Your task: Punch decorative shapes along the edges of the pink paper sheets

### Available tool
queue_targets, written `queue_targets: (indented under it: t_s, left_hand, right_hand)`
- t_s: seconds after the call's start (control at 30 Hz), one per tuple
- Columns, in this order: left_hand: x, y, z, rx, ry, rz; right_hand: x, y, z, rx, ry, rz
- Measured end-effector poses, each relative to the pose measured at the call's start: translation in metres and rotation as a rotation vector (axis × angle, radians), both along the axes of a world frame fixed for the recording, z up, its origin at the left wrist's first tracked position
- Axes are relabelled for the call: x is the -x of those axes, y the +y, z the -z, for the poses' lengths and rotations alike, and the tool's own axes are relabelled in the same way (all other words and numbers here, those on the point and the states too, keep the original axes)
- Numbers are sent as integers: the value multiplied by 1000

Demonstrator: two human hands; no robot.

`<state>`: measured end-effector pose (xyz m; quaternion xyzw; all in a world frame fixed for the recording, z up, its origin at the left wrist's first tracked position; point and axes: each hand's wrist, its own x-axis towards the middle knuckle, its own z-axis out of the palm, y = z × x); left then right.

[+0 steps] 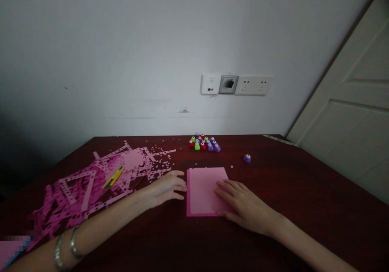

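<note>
A light pink sheet of paper lies on top of a darker pink sheet, whose edge shows along the left and bottom. My right hand rests flat over the right side of the light sheet, fingers spread. Just left of the sheets is my left hand, its fingers apart and nothing in them, with the fingertips close to the dark sheet's left edge. One small dark hole shows near the top left corner of the light sheet. A lone purple craft punch stands beyond the right hand.
Several small red, green and purple craft punches stand grouped at the back. On the left, a heap of punched pink paper strips holds a yellow utility knife. Paper bits are scattered nearby. A wall with sockets rises behind the table.
</note>
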<state>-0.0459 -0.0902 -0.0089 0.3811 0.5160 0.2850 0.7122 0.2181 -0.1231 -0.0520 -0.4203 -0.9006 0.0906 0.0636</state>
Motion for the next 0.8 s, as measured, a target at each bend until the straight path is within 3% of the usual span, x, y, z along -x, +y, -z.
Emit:
queue_targets:
  t_s: [0.4,0.5,0.57,0.67,0.8]
  left_hand:
    - [-8,4,4,16,-7,50]
    - [-4,14,5,-65,38,51]
    - [-2,32,8,-202,114,23]
    - [-1,76,16,-493,343,-18]
    - [-1,145,37,-853,669,-118]
  right_hand:
    - [-1,1,-5,13,-12,-14]
    - [-3,5,-11,-8,41,-35]
    - [-4,17,-17,-39,121,-32]
    - [-7,47,-19,-84,250,63]
    - [-11,98,-4,-71,377,267]
